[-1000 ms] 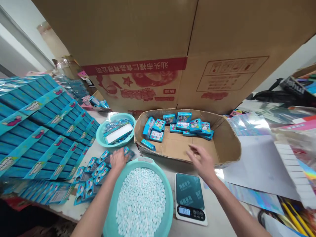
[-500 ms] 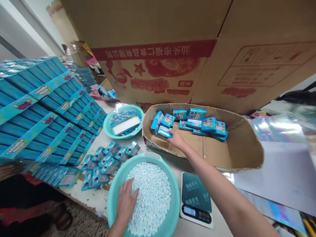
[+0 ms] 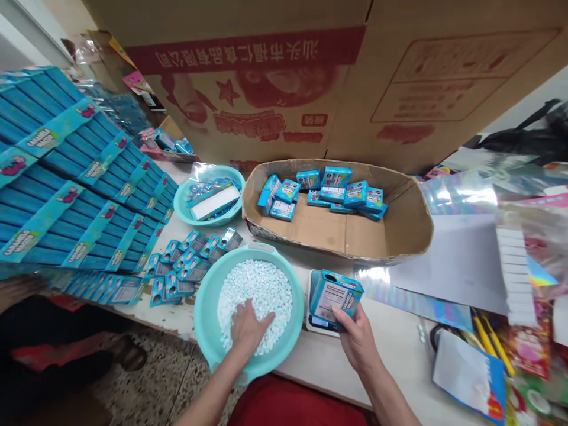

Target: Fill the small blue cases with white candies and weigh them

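My left hand (image 3: 247,325) rests with spread fingers on the small pale candies (image 3: 270,290) in a turquoise basin (image 3: 205,322); its fingertips sink partly among them. In my right hand (image 3: 357,337) is a blue candy box (image 3: 336,299), tilted, with its top end facing up and printed panel toward me. The box is over a kitchen scale (image 3: 326,329) and hides most of it; I cannot tell whether they touch. Beyond the basin, a shallow cardboard tray (image 3: 399,242) holds several blue boxes (image 3: 335,194) at its left and back.
Small open-ended boxes (image 3: 190,263) lie left of the basin. Behind them stands a smaller basin (image 3: 177,204) with blue wrapped pieces. Stacked display cartons (image 3: 66,177) fill the left, with another person's hand (image 3: 22,287) below. A large carton (image 3: 275,71) walls the back; packaging clutter (image 3: 501,331) lies right.
My right hand has left the box in the cardboard tray and come back toward me, now holding another box by the scale. My left hand has moved further onto the candies. The view has shifted.
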### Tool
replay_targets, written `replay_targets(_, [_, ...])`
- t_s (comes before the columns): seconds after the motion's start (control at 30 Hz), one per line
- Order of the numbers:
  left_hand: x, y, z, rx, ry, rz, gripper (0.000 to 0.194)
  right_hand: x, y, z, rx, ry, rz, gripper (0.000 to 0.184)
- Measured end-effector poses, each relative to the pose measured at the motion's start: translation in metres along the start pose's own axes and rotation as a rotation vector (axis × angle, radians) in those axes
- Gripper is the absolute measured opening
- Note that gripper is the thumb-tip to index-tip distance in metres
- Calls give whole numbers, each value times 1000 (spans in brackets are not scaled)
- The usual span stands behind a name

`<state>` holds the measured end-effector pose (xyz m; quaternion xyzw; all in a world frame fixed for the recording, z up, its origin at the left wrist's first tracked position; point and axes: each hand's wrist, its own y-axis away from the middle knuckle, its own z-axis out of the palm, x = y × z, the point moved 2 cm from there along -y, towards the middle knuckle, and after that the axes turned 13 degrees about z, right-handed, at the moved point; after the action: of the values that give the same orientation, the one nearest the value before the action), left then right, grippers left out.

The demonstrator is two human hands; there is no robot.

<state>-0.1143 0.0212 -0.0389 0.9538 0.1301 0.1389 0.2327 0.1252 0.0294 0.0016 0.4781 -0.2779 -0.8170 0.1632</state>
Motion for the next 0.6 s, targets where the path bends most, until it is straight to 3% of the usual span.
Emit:
replay_targets(0.1, [20, 2, 9, 4, 84, 102, 64, 15, 7, -8, -3, -32, 79, 50])
replay_targets(0.23, [35, 0, 14, 32, 364, 212, 31, 21, 11, -9, 19, 31, 122, 47])
replay_targets(0.3, [31, -4, 14, 25, 701, 140, 22, 18, 14, -3, -1, 113, 83, 48])
replay_targets(0.37, [22, -7, 12, -13, 1168, -12, 27, 13, 19, 7, -40, 222, 15, 47])
replay_targets(0.47, [8, -9, -2, -108, 1623, -154, 38, 10, 27, 27, -83, 396, -71, 45])
replay_targets(0.6, [2, -4, -39, -142, 1733, -72, 38, 20, 29, 52, -62, 631, -263, 39])
